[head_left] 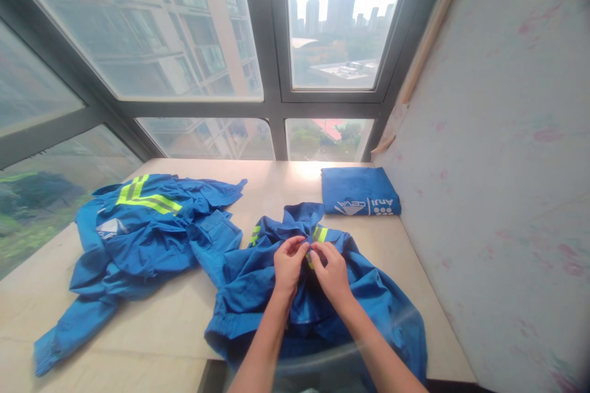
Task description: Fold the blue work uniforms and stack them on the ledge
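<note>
A blue work jacket [249, 285] with yellow-green and grey reflective strips lies spread in front of me, its collar pointing away toward the window. At its front opening, just below the collar, my left hand [290, 261] pinches the fabric edge between thumb and fingers. Close beside it, my right hand [329, 267] pinches the jacket's other front edge, fingertips nearly meeting those of the left. Whatever small fastening may lie between the fingertips is hidden. The lower part of the jacket hangs over the table's near edge, partly behind my forearms.
Another blue jacket [138, 245] with reflective strips lies crumpled at the left, its sleeve stretched toward me. A folded blue garment [359, 187] with white lettering sits at the back right. The pale tabletop [271, 184] meets windows behind and a patterned wall [498, 153] on the right.
</note>
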